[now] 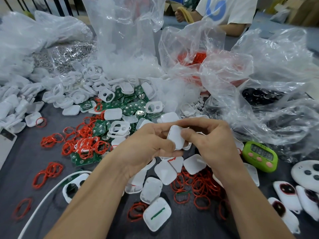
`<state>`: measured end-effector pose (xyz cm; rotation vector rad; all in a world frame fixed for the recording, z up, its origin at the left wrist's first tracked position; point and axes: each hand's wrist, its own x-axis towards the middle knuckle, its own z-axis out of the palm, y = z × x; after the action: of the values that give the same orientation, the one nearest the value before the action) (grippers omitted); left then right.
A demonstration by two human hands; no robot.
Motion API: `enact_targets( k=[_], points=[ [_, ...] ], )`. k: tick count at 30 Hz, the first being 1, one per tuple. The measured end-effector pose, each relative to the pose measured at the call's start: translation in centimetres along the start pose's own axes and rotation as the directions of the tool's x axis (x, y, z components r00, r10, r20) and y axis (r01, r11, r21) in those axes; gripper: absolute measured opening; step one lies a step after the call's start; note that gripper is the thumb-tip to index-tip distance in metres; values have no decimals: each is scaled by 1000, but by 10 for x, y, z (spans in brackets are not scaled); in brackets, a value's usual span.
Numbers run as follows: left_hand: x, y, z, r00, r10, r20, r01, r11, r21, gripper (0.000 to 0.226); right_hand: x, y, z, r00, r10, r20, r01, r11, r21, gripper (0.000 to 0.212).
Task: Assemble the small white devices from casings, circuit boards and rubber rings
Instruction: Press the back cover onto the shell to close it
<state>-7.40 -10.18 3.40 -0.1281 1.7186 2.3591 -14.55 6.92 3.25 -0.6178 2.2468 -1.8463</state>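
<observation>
From the head camera we see both hands meeting at the centre of the frame over a grey cloth-covered table [25,163]. Our left hand [148,144] curls its fingers under a small white casing [176,138], a smooth, rounded-corner plastic shell, tilted on edge. Our right hand [207,142] pinches the same casing, with the thumb pressed on its flat face and the fingers bent over its top edge.

At 6 o'clock from the hands lie more closed white shells [165,171], glossy and pillow-shaped. Thin red rubber rings [86,142] sprawl in tangled loops at 9 o'clock, with another patch at 5 o'clock. Square green circuit boards [127,104] with silvery round contacts are heaped at 11 o'clock, mixed with white frames [77,90] that have cut-out windows. Crinkled clear plastic bags [124,40] rise from 10 to 3 o'clock. A lime-green timer [259,156] with pink buttons sits at 3 o'clock, and oval white devices [286,190] with dark round buttons lie at 4 o'clock.
</observation>
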Motion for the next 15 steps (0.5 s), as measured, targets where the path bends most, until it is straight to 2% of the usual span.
enact_targets(
  k=[5, 9, 15],
  points=[
    [-1, 2, 2, 999, 8, -37, -6, 998, 61, 55, -1, 4, 8, 996, 41, -79, -39, 999, 16, 19],
    [-2, 1, 5, 993, 55, -102, -39, 987, 155, 44, -3, 5, 14, 990, 14, -139, -18, 1000, -25, 19],
    [-1, 0, 5, 991, 43, -126, -23, 987, 156, 44, -4, 4, 17, 986, 6, -167, -9, 1000, -19, 21]
  ],
)
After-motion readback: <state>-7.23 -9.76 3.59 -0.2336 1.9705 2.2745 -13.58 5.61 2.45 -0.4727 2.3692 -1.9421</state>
